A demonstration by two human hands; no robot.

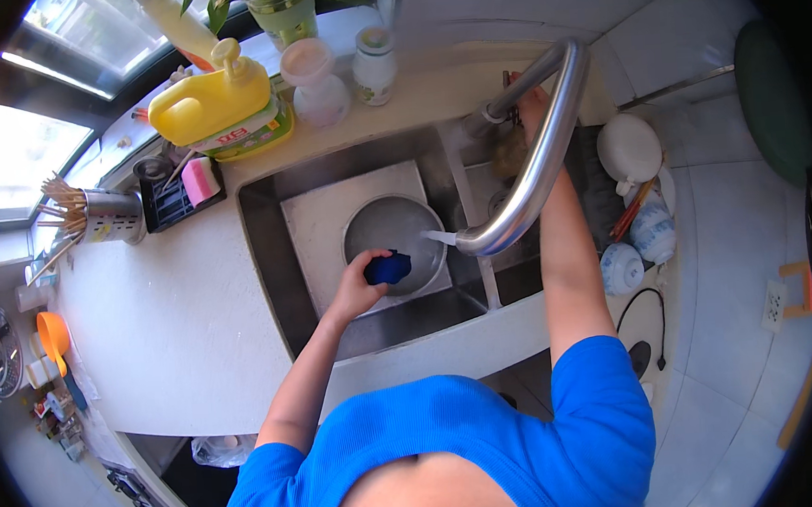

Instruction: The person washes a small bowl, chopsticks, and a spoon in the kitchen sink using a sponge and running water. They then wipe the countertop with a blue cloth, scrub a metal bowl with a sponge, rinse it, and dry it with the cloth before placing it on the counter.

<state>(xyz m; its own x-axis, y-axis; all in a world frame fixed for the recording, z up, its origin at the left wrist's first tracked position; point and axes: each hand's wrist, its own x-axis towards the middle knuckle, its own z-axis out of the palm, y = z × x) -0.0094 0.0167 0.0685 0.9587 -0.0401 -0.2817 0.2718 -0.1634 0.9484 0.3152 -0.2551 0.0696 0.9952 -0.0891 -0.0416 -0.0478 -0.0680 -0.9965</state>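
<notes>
My left hand (360, 289) pinches a dark blue cloth or sponge (388, 268) over the near left part of a round metal basin (377, 211). The basin rests on a flat metal plate (306, 218) within the larger bowl of the sink (265, 234). Water runs from the curved steel faucet (549, 166) into the basin. My right arm stretches past the spout, and my right hand (533, 106) is closed at the faucet's handle, near its base. The spout hides part of that hand.
Behind the sink stand a yellow jug (211, 107) and two jars. A black rack (184, 195) with a pink sponge (201, 180) and a steel chopstick holder (114, 216) are at the left. White bowls (623, 268) and a white pot (629, 151) sit at the right.
</notes>
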